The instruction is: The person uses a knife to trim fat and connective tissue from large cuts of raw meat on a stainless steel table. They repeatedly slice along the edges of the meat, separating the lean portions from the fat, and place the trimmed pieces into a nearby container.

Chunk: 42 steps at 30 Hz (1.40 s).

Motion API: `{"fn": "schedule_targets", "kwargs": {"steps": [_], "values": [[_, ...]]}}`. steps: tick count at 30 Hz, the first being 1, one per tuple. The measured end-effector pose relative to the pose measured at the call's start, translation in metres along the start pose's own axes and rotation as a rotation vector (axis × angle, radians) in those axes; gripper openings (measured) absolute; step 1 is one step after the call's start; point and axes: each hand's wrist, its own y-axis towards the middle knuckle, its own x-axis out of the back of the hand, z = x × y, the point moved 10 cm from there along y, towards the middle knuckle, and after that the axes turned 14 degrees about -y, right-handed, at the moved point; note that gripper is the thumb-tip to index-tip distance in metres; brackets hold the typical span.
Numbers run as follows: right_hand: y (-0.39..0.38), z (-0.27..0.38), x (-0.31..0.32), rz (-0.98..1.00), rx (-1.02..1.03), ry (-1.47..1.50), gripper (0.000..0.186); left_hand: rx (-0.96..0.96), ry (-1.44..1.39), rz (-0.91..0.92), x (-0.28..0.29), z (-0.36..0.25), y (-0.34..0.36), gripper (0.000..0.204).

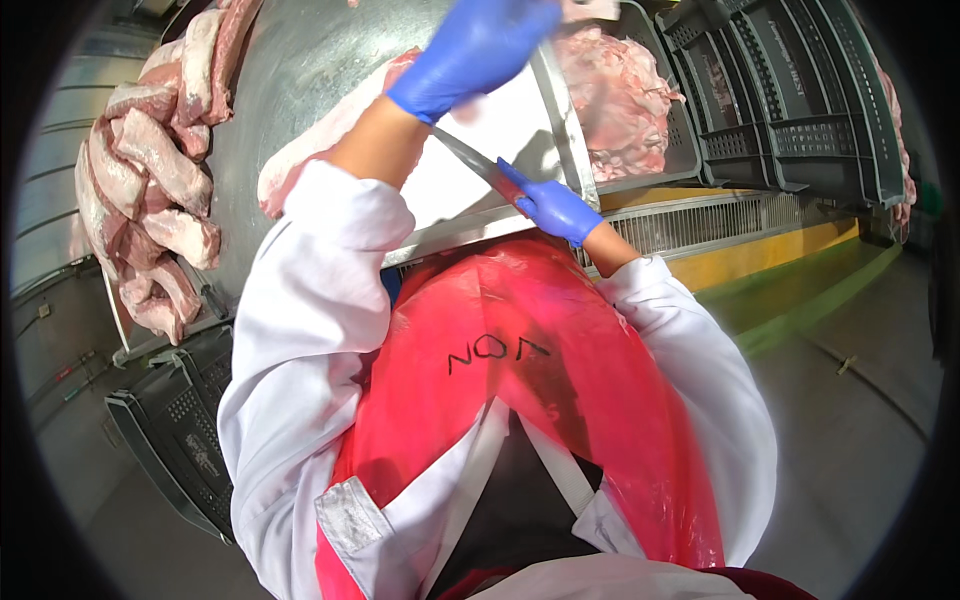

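My right hand, in a blue glove, is closed round the handle of a knife. The blade slants up and left over a white cutting board. My left hand, also blue-gloved, reaches across above the board toward the far right; its fingers are blurred and partly cut off by the top edge. A pale piece of meat shows close to those fingertips; whether they grip it I cannot tell. Under my left forearm a long strip of pale meat lies at the board's left side, partly hidden.
Strips of meat are heaped at the left of the steel table. Right of the board, pink trimmings fill a dark crate. More dark crates stand at the far right, another crate at lower left.
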Motion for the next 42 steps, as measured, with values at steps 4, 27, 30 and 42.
{"fn": "schedule_targets", "kwargs": {"steps": [4,27,30,42], "values": [[-0.049,-0.062,0.009,-0.212,-0.185,0.210,0.072,-0.140,0.214,0.246,-0.039,0.162,-0.016,0.045],[0.138,0.001,0.016,-0.241,-0.281,0.561,0.078,0.706,0.998,-0.290,0.402,0.245,-0.507,0.016],[0.201,-0.009,0.022,-0.276,-0.383,0.772,0.079,0.720,1.118,-0.198,0.422,0.245,-0.561,0.021],[0.216,-0.056,0.018,-0.600,-0.441,0.990,0.083,0.021,0.466,0.098,0.143,0.267,-0.080,0.031]]}}
